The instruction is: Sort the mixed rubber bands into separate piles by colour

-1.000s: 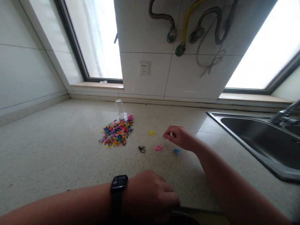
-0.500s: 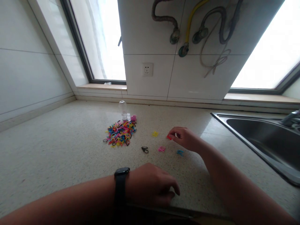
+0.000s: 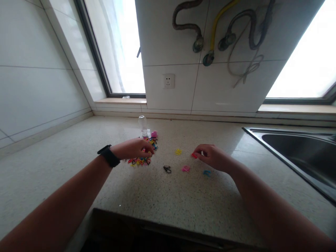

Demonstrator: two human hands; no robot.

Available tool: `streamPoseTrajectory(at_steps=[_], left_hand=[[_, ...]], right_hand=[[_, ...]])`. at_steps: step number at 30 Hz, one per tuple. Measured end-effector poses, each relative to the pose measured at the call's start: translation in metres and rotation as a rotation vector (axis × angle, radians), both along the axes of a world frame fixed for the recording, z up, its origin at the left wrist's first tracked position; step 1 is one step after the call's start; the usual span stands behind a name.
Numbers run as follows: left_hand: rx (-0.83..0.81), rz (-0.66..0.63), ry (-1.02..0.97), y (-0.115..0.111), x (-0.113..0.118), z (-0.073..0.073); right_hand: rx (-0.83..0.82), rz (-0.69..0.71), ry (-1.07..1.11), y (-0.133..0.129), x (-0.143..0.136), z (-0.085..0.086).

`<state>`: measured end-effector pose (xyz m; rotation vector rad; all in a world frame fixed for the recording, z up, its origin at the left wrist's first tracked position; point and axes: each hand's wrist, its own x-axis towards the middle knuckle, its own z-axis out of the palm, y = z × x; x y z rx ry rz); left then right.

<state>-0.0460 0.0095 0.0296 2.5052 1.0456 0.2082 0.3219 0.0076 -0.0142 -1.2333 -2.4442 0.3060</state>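
Observation:
A pile of small multicoloured bands or clips [image 3: 141, 161] lies left of centre on the speckled counter. My left hand [image 3: 138, 148], with a dark watch on the wrist, is over the pile with fingers curled down; its fingertips are too small to read. At the small red group [image 3: 194, 155], my right hand [image 3: 207, 154] has thumb and forefinger pinched at its edge. Nearby lie a yellow group [image 3: 178, 152], a pink group [image 3: 186, 168], a blue group [image 3: 207, 173] and a black group [image 3: 167, 169].
Behind the pile stand a clear bottle [image 3: 142, 126] and a pink object [image 3: 154, 134]. A steel sink [image 3: 301, 150] is set in at the right. The counter's front edge [image 3: 157, 225] runs below, and the tiled wall [image 3: 170, 99] rises behind.
My left hand has moved from the front edge up and left to the pile, covering part of it. My right hand stays at the red group. The view has shifted slightly.

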Motion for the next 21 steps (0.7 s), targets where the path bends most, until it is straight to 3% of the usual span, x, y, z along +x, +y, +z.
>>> streamPoseTrajectory(at_steps=[10,21], left_hand=[[-0.122,-0.072,0.076,0.008,-0.008,-0.011],[0.023,0.044,0.068,0.017,-0.018,-0.021]], right_hand=[[-0.019,-0.006,-0.024,0.0,0.001,0.001],[-0.033,0.005,-0.032,0.003,0.002,-0.002]])
